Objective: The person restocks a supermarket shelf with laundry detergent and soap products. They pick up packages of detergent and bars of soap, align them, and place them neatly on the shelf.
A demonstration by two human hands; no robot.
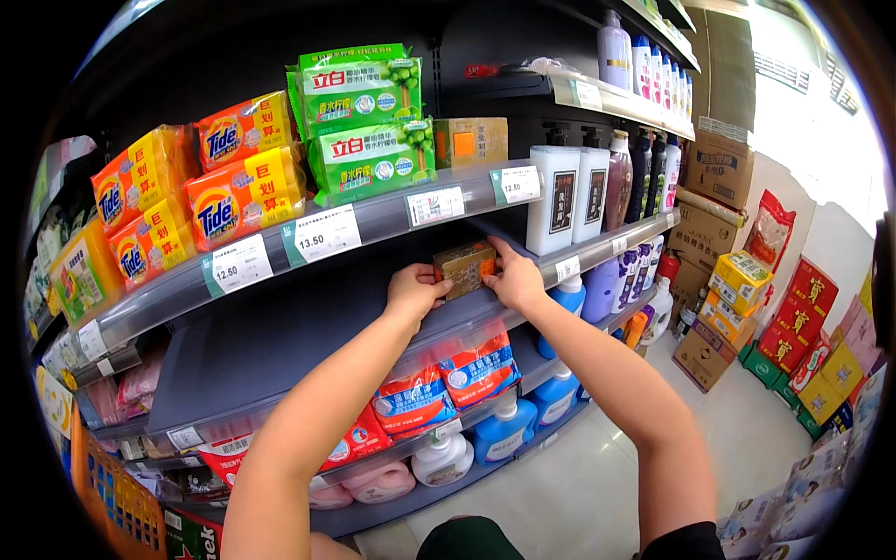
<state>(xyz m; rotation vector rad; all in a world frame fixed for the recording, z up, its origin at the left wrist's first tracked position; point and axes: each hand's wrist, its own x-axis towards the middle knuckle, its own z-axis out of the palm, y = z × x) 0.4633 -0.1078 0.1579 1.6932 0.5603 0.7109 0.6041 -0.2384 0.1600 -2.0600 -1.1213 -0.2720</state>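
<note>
Both of my hands hold a small brown box with an orange patch (462, 271), at the right end of a dark middle shelf (294, 336). My left hand (415, 290) grips the box's left end with thumb and fingers. On its right end, my right hand (516, 276) has the thumb low and the index finger along the upper corner. The box sits at the shelf's front part; whether its underside touches the shelf is hard to tell. A similar tan box with an orange square (472, 142) stands on the shelf above, beside stacked green soap packs (378, 157).
Orange Tide packs (241, 192) fill the upper shelf's left, above a price-tag rail (322, 234). White pump bottles (553, 199) stand close right of my right hand. Red-and-blue bags (413, 402) and blue jugs (504, 430) sit below. An orange basket (115, 490) is lower left; cartons (707, 353) stand right.
</note>
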